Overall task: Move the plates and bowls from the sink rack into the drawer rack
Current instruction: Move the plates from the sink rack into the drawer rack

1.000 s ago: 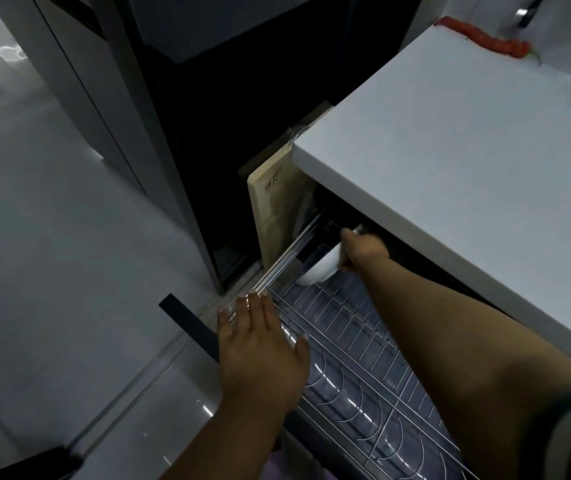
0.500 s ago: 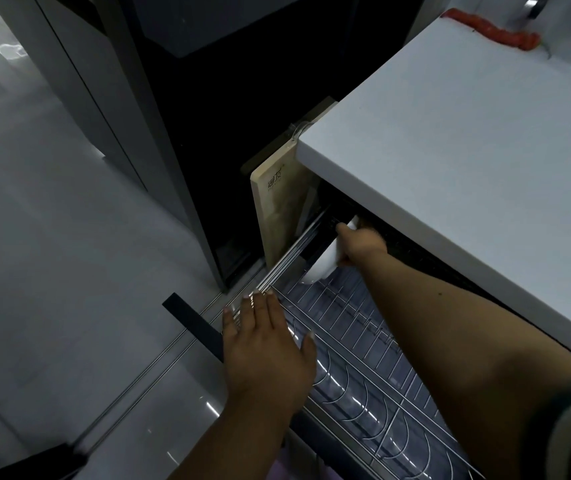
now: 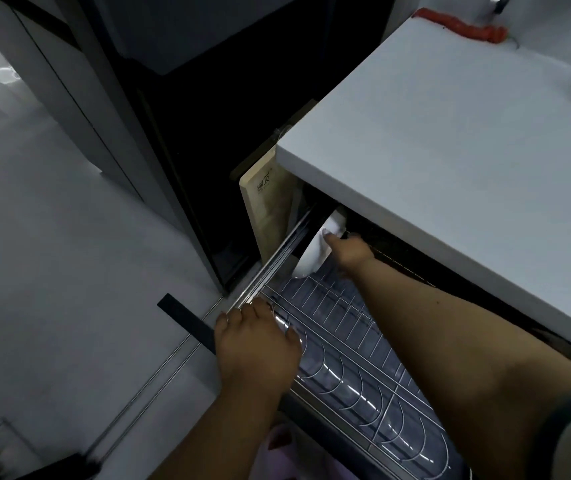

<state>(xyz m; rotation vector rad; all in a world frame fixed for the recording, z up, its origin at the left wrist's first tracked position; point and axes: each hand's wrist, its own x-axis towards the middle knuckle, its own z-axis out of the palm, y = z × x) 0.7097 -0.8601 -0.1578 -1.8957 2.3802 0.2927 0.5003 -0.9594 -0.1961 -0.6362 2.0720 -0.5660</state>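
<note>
Grey floor (image 3: pixel 52 271) lies at nine o'clock, the left hand (image 3: pixel 254 344) curls on the drawer rack (image 3: pixel 363 358) edge, and at one o'clock the right hand (image 3: pixel 348 252) pinches a white bowl (image 3: pixel 315 252), hard, slippery, breakable, best held by its rim.

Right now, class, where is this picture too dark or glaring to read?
Head view: the cabinet gap is nearly black; the plate glares white in the right hand; the drawer rack wires glint; straight edges bow from the wide lens.

Plate (image 3: pixel 315 251) top hidden under countertop (image 3: pixel 450 150); drawer rack (image 3: pixel 363 358) cut off.
</note>
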